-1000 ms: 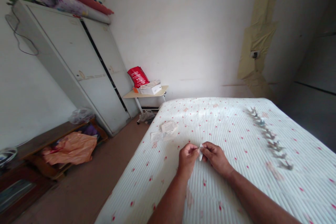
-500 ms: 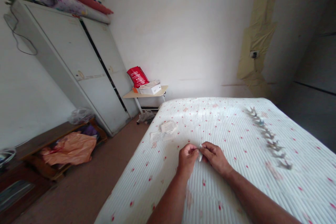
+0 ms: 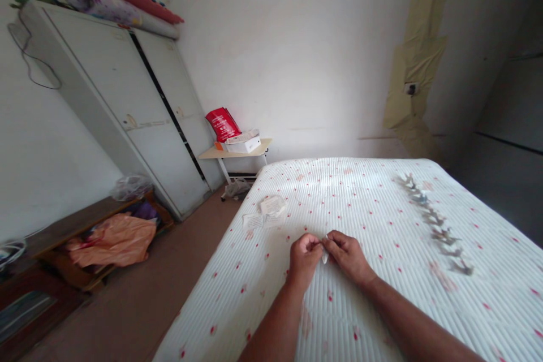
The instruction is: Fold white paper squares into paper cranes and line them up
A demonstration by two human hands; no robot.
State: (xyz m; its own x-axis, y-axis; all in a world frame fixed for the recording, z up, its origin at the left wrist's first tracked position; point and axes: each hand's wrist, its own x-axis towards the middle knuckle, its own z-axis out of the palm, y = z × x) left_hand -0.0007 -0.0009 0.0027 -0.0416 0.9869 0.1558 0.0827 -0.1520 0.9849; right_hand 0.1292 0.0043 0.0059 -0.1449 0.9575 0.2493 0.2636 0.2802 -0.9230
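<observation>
Between my two hands is a small folded piece of paper, pale, its lower tip showing below the fingertips. My left hand pinches it from the left, thumb and finger pressed together. From the right, my right hand grips the same paper, covering much of it. Both hands are just above the bed. Loose printed paper sheets lie on the bed to the left, beyond my hands. Off to the right runs a row of several small folded paper figures, their exact shape too small to tell.
The bed has a white ribbed cover with red dots. Behind it, a small table carries a red bag and a white box. A grey cabinet and a low wooden bench with an orange plastic bag stand left.
My left fingers have shifted slightly right, closer to the right hand. The paper between them has turned a little and less of it shows. Everything else stays put.
</observation>
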